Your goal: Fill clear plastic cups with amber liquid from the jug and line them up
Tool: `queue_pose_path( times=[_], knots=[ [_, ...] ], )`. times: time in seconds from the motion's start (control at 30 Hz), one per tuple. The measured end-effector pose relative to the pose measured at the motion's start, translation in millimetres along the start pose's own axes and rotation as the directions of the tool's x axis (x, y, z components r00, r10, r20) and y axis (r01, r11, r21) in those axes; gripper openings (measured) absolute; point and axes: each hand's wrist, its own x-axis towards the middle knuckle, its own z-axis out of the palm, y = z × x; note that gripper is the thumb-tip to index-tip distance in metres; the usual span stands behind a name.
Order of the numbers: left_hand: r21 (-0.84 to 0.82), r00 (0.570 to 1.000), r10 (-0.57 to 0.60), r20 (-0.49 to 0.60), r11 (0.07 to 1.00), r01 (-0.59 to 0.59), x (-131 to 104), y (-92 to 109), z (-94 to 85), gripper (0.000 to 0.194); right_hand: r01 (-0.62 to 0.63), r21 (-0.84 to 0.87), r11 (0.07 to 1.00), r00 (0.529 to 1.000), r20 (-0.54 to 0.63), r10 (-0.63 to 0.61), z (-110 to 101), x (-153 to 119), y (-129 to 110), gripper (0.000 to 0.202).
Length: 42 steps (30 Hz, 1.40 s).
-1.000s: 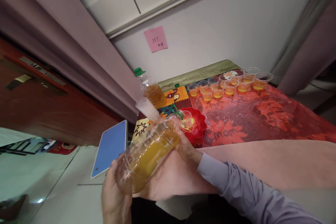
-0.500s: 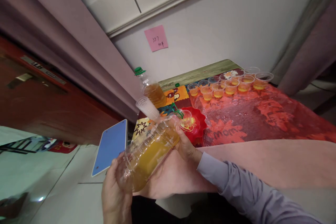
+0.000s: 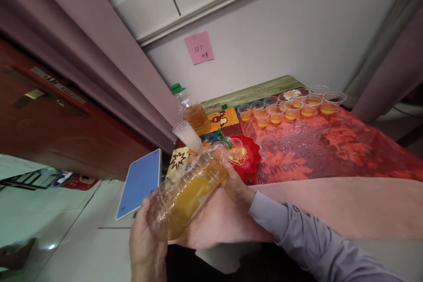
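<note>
A large clear plastic bottle [image 3: 188,198] of yellow liquid lies tilted between my two hands, its neck end toward the table. My left hand [image 3: 147,238] cups the bottle's base from the lower left. Near the neck, my right hand [image 3: 234,180] is closed around the upper part. Just beyond the neck sits a clear plastic cup [image 3: 237,147] over a scalloped red plate [image 3: 253,158]; the bottle's mouth is partly hidden. A green bottle handle [image 3: 224,139] shows there too. Behind the held bottle is a leaning stack of clear cups [image 3: 187,134].
Another bottle with a green cap [image 3: 194,114] stands at the table's back left. Several clear cups [image 3: 291,110] with a little yellow liquid stand in rows at the back. A loose green cap [image 3: 224,107] lies nearby. A blue board [image 3: 140,183] is left of the table.
The view has shifted very slightly. Both hands keep their hold on the tilted bottle, with almost no visible movement.
</note>
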Motion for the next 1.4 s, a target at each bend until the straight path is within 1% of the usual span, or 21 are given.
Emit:
queue_pose_path(
  times=[0.2, 0.37, 0.63, 0.83, 0.97, 1.1, 1.23, 1.4],
  knots=[
    [0.028, 0.998, 0.021, 0.061, 0.999, -0.023, 11, -7, -10.6, 0.027, -0.009, -0.024, 1.000, 1.000, 0.005, 0.009, -1, 0, 1, 0.070],
    [0.049, 0.997, 0.028, 0.074, 0.998, -0.032, 14, -9, -14.8, 0.032, -0.019, -0.027, 0.999, 1.000, -0.006, 0.019, -2, 1, 2, 0.071],
    [0.042, 0.999, 0.021, 0.035, 0.999, -0.022, 8, -6, -9.6, 0.027, -0.011, -0.035, 0.999, 1.000, 0.012, 0.011, -1, 1, 1, 0.074],
    [0.034, 0.998, 0.000, 0.058, 0.999, -0.002, 8, -5, -10.4, 0.028, -0.012, -0.035, 0.999, 1.000, 0.018, 0.012, 2, -1, -2, 0.076],
    [0.043, 0.998, 0.015, 0.068, 0.999, -0.017, 7, -6, -10.5, 0.029, -0.003, -0.023, 1.000, 1.000, 0.012, 0.003, 3, -2, -3, 0.074],
    [0.038, 0.998, 0.021, 0.062, 0.999, -0.024, 7, -6, -9.1, 0.029, -0.019, -0.017, 1.000, 1.000, 0.011, 0.019, 5, -2, -4, 0.076],
    [0.041, 0.999, 0.016, 0.051, 0.999, -0.018, 7, -6, -9.1, 0.027, -0.009, -0.013, 1.000, 1.000, 0.012, 0.009, 5, -1, -3, 0.076],
    [0.056, 0.999, 0.027, 0.029, 0.998, -0.029, 6, -5, -8.1, 0.026, 0.001, -0.010, 1.000, 1.000, 0.012, 0.000, 5, -2, -4, 0.071]
  ],
)
